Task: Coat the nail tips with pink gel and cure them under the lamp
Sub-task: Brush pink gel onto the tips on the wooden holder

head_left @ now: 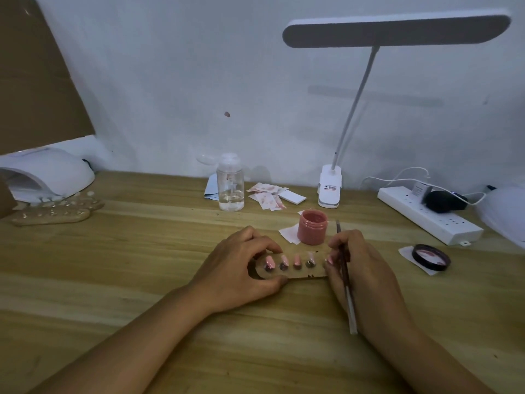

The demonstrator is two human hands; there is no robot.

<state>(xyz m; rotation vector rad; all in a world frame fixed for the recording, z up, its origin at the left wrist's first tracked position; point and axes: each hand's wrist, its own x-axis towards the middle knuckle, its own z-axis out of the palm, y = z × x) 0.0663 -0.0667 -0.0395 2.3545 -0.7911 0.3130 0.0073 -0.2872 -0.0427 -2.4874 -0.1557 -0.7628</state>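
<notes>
Wooden counter (127, 251): left hand (241, 268) pinches the crosswise nail-tip board (295, 273) at its left end; right hand (366, 277) clasps a brush (347, 282) at its right end.

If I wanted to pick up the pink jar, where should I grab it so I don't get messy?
Probably round its smooth side wall, below the rim. The pink jar stands upright with its lid off, so the top is open gel. Come in level from its left, since the brush in the right hand stands close on its right.
</notes>
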